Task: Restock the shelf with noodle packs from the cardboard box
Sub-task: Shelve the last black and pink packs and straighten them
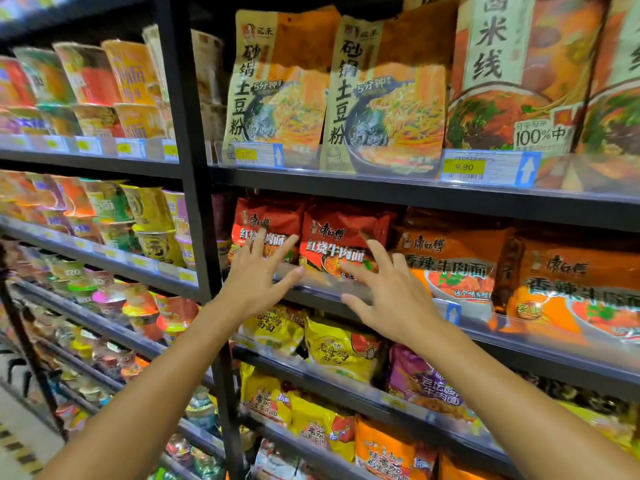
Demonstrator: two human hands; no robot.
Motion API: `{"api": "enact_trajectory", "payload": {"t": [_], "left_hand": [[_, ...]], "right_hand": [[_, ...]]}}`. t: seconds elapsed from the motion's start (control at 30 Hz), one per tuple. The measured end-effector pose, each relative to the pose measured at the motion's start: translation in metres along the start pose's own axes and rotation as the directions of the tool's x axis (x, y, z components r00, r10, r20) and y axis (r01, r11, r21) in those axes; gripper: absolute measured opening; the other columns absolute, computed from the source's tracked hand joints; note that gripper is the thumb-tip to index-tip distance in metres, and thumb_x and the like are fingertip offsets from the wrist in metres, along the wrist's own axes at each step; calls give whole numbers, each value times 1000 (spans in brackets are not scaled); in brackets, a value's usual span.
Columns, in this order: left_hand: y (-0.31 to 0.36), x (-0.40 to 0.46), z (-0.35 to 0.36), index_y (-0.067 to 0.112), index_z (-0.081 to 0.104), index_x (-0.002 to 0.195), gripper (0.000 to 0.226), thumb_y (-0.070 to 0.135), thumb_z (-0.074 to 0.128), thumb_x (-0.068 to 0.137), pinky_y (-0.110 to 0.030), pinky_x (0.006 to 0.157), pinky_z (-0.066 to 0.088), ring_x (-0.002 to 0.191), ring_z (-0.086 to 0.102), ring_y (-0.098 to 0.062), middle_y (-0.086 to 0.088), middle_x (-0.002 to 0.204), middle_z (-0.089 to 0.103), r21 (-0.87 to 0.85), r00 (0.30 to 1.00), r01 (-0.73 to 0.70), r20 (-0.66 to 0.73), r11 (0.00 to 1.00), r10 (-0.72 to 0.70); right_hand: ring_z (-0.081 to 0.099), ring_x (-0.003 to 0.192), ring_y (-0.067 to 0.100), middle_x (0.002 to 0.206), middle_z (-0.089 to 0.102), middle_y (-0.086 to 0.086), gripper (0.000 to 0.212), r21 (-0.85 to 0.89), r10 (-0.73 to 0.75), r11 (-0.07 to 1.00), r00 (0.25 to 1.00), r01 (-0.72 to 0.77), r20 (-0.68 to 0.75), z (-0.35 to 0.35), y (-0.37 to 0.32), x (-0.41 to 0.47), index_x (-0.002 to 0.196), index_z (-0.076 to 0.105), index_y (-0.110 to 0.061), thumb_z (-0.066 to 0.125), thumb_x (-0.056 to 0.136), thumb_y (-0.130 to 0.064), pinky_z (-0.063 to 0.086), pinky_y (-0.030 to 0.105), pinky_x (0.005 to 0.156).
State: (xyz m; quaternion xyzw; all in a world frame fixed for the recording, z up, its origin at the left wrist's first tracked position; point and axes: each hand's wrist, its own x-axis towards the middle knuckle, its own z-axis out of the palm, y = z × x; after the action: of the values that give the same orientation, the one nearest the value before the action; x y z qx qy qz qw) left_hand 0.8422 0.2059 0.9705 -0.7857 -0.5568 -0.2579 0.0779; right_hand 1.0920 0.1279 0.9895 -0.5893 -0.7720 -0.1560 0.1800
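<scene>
Two red noodle packs stand side by side on the middle shelf (pixel 571 213): the left red pack (pixel 266 220) and the right red pack (pixel 343 230). My left hand (pixel 258 275) reaches up in front of the left red pack with fingers spread, holding nothing. My right hand (pixel 388 289) is spread in front of the right red pack, just before the clear shelf lip (pixel 311 275), also holding nothing. Whether the fingertips touch the packs cannot be told. No cardboard box is in view.
Orange noodle packs (pixel 457 261) fill the same shelf to the right. Tall beige pouches (pixel 277 88) stand on the shelf above, yellow packs (pixel 339 344) on the one below. A black upright post (pixel 194 202) separates this bay from cup noodles (pixel 145 216) at left.
</scene>
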Motion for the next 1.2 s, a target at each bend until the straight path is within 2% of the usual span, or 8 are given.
{"api": "enact_trajectory", "payload": {"t": [0.1, 0.2, 0.4, 0.53, 0.6, 0.73, 0.93, 1.2], "left_hand": [[-2, 2, 6, 62, 3, 148, 62, 78, 23, 91, -55, 119, -2, 151, -4, -41, -16, 165, -10, 68, 998, -13, 68, 998, 9], [-6, 2, 4, 62, 5, 148, 61, 77, 24, 92, -54, 119, -6, 151, -7, -40, -16, 165, -12, 37, 996, -24, 84, 999, 21], [-13, -6, -8, 58, 3, 150, 64, 72, 31, 94, -57, 121, 4, 151, -2, -38, -10, 166, -10, -13, 995, -65, 74, 998, 66], [-2, -17, -12, 45, 13, 155, 67, 68, 31, 94, -56, 121, 9, 152, -1, -31, 3, 166, -9, -24, 991, -131, -18, 991, 130], [7, -19, -11, 47, 17, 153, 63, 66, 33, 96, -57, 120, 10, 153, -1, -30, 3, 166, -8, -7, 980, -198, -34, 980, 198], [36, -16, -5, 56, 14, 150, 58, 66, 32, 96, -57, 119, 7, 152, -11, -30, -2, 166, -14, 11, 982, -163, 100, 987, 161], [42, -19, -15, 55, 18, 150, 69, 80, 20, 86, -59, 121, 8, 152, -9, -31, -2, 166, -12, 13, 979, -113, 173, 993, 109], [73, -96, -43, 42, 22, 153, 66, 68, 34, 93, -51, 120, 23, 151, 16, -25, 2, 164, 15, 17, 993, -117, 26, 993, 117]], "right_hand": [[39, 125, 33, 162, 12, 2, 57, -24, 13, 1000, 1000, -13, 1, 1, 0, 2, 150, 32, -45, 40, 97, -61, 41, 39, 101], [42, 122, 34, 160, 18, 4, 56, -30, 5, 1000, 1000, -5, -8, 1, 1, 1, 149, 35, -44, 44, 96, -58, 42, 40, 99], [39, 126, 31, 157, 28, 4, 56, -29, 2, 1000, 999, -3, -40, -6, 10, -5, 147, 44, -39, 48, 94, -58, 41, 41, 104], [36, 131, 31, 158, 29, 5, 55, -8, -19, 1000, 998, 19, -57, -10, 11, -8, 146, 47, -36, 50, 94, -56, 40, 42, 107], [33, 133, 30, 159, 29, 5, 55, 11, -17, 1000, 998, 17, -61, -13, 13, -10, 146, 47, -36, 51, 94, -54, 38, 42, 109], [32, 138, 32, 158, 33, 5, 54, 44, -22, 999, 994, 27, -109, -18, 20, -23, 144, 51, -33, 55, 93, -50, 39, 46, 110], [35, 138, 33, 153, 41, 6, 53, 107, -45, 992, 987, 62, -157, -30, 46, -50, 140, 54, -25, 61, 91, -41, 43, 50, 107], [29, 145, 26, 156, 38, 1, 55, 201, -106, 969, 979, 141, -176, -49, 70, -94, 144, 49, -25, 59, 93, -43, 36, 48, 115]]}}
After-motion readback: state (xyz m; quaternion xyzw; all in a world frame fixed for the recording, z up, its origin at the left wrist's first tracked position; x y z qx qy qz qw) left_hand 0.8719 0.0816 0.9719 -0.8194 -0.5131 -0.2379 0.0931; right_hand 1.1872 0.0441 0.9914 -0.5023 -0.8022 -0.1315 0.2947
